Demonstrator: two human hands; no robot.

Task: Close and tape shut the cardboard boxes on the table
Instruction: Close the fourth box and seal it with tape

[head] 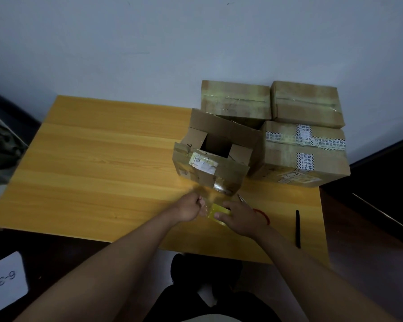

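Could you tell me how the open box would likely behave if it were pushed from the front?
The open box looks empty inside, so it is probably light and slides easily on the smooth table. Its untaped flaps stand loose, so they would likely flex.

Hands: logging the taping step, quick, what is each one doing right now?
Left hand: closed, pinching the pulled-out end of the clear tape.
Right hand: closed around the yellow tape roll.

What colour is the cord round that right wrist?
Red, seen in the head view: cord.
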